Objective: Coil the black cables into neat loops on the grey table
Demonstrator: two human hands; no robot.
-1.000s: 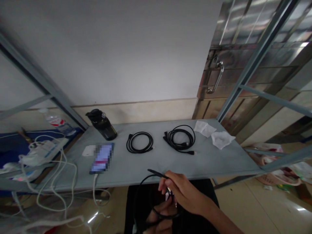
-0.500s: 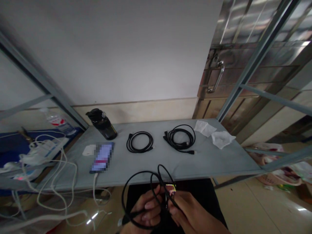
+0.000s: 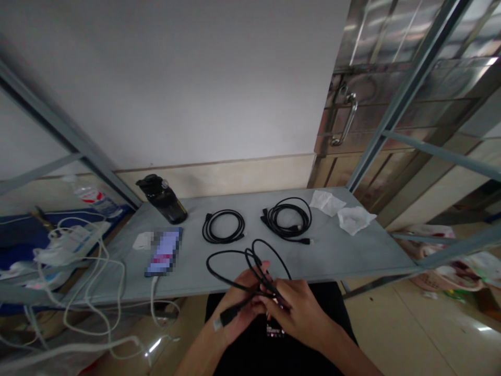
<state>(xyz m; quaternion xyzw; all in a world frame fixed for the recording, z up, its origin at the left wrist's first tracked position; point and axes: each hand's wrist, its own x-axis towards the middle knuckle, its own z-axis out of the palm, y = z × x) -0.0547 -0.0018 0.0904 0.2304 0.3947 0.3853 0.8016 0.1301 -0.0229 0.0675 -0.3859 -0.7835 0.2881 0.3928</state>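
Note:
A loosely looped black cable (image 3: 224,251) is held in both my hands above the near edge of the table. My left hand (image 3: 247,303) grips it from the left, and the cable's plug (image 3: 230,312), with a pale end, lies across that hand toward the wrist. My right hand (image 3: 299,308) is closed over the crossing strands, its fingers close against the left ones. Two more coiled black cables lie beyond: a smaller coil (image 3: 242,225) and a thicker coil (image 3: 310,219) with several plugs showing. Parts of the fingers are hidden by each other and the strands.
On the grey table (image 3: 344,261) are a black bottle (image 3: 166,202), a phone (image 3: 164,253) on a white cord and crumpled white paper (image 3: 354,220). White cords (image 3: 102,282) tangle at the left. Metal frame posts (image 3: 410,89) rise on both sides. A dark surface with bright marks (image 3: 275,330) shows below my hands.
Both hands have risen and moved forward toward the table edge with the cable, and have come closer together. The loops now overlap the tabletop more. The plug shows more clearly.

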